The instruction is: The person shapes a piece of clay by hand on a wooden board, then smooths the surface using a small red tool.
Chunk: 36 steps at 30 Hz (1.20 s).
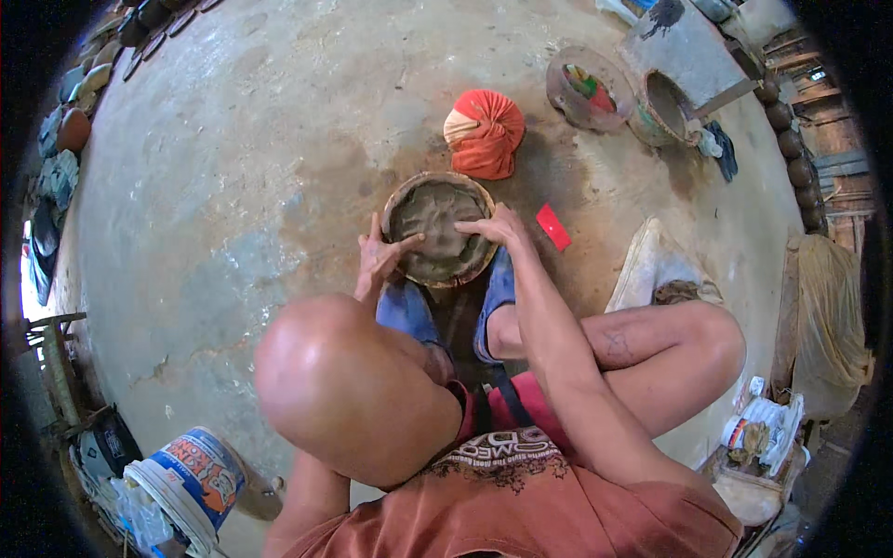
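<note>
A round bowl with a pale, worn rim stands on the floor between my feet. Soft grey-brown clay fills it, its surface uneven and dented. At the bowl's left side, my left hand grips the rim, its thumb reaching in over the clay and its fingers spread along the outside. My right hand clasps the opposite edge, thumb stretched inward onto the clay; its other fingers are partly hidden. Just beyond the bowl sits a rounded bundle wrapped in orange-red cloth.
A flat red piece lies right of the bowl. Farther off are a shallow round dish, a tilted pot and a grey block. A whitish sack lies by my right knee; a white-and-blue bucket stands lower left.
</note>
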Tool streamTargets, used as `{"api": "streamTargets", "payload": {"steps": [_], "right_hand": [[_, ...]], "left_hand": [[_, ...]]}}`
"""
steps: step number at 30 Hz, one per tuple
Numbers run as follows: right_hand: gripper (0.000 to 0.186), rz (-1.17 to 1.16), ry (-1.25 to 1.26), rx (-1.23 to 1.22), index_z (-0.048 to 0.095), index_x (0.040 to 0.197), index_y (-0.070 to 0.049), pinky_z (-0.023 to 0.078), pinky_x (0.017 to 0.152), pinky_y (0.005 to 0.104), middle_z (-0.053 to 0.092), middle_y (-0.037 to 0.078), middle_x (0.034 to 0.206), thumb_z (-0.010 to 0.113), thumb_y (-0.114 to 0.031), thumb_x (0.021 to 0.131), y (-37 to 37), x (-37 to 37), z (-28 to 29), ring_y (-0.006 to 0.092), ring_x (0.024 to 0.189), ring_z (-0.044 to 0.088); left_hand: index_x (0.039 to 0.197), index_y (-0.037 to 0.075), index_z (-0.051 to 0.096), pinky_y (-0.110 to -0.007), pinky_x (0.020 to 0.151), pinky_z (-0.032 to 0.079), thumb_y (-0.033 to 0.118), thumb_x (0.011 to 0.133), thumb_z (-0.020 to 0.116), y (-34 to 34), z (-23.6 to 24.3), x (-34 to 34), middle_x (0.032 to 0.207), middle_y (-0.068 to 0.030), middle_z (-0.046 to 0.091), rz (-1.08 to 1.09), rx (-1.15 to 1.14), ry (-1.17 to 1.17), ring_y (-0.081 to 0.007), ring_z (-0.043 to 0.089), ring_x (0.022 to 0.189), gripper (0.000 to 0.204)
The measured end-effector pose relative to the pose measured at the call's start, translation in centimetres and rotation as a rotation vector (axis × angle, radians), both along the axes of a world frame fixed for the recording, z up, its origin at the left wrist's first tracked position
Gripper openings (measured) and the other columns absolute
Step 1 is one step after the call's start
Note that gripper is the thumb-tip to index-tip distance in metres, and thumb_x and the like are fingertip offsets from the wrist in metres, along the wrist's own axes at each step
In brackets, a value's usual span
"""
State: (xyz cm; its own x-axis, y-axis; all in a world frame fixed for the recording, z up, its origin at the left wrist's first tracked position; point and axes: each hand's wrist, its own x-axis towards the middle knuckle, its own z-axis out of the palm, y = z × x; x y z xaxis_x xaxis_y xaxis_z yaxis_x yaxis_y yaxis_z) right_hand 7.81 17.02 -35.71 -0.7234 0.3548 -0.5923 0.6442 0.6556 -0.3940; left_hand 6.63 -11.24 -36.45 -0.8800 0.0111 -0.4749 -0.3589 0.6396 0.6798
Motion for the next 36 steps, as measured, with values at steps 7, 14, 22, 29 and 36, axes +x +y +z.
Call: {"api": "streamTargets", "payload": {"steps": [7, 14, 22, 29, 36], "right_hand": [[0.132, 0.195, 0.093, 0.178, 0.052, 0.144, 0.009, 0.048, 0.113, 0.0466, 0.055, 0.031, 0.148, 0.093, -0.074, 0.05, 0.3, 1.4, 0.1, 0.0401, 0.14, 0.053], [0.134, 0.219, 0.056, 0.156, 0.053, 0.146, 0.012, 0.05, 0.113, 0.0457, 0.059, 0.033, 0.144, 0.093, -0.073, 0.051, 1.8, 0.6, -0.4, 0.0385, 0.135, 0.06], [0.114, 0.229, 0.012, 0.12, 0.062, 0.133, 0.011, 0.054, 0.105, 0.0459, 0.064, 0.031, 0.137, 0.092, -0.07, 0.06, 2.2, -0.5, -0.7, 0.04, 0.126, 0.066], [0.172, 0.138, 0.121, -0.055, 0.005, 0.168, -0.001, 0.044, 0.119, 0.0498, 0.048, 0.036, 0.154, 0.099, -0.07, 0.042, -3.0, -0.9, 2.8, 0.047, 0.141, 0.053], [0.17, 0.223, -0.03, 0.212, -0.013, 0.17, -0.024, 0.032, 0.121, 0.0655, 0.035, 0.034, 0.162, 0.097, -0.071, 0.049, -4.9, 2.9, 2.9, 0.0503, 0.152, 0.034]], "left_hand": [[0.157, 0.008, 0.039, -0.052, 0.11, 0.049, 0.055, 0.051, 0.102, 2.2, 0.7, 1.8, 0.143, -0.0256, 0.049, 0.009, -0.129, 0.143, -0.0461, 0.054, 0.133, 0.132], [0.168, 0.005, 0.021, -0.053, 0.115, 0.044, 0.058, 0.054, 0.101, 2.5, 0.8, 2.7, 0.146, -0.0299, 0.045, -0.005, -0.061, 0.162, -0.0465, 0.049, 0.138, 0.149], [0.143, 0.006, 0.06, -0.048, 0.112, 0.045, 0.051, 0.065, 0.097, 0.4, -0.3, 1.7, 0.133, -0.0228, 0.054, 0.042, 0.049, 0.129, -0.0409, 0.054, 0.13, 0.098], [0.17, 0.012, 0.016, -0.052, 0.114, 0.045, 0.058, 0.063, 0.098, -1.2, 0.0, 1.8, 0.14, -0.031, 0.048, 0.182, -0.001, 0.234, -0.0475, 0.052, 0.133, 0.142], [0.171, 0.018, -0.001, -0.059, 0.105, 0.047, 0.056, 0.057, 0.101, 2.2, 1.1, 3.5, 0.135, -0.0332, 0.05, -0.026, -0.251, 0.238, -0.0521, 0.055, 0.123, 0.158]]}}
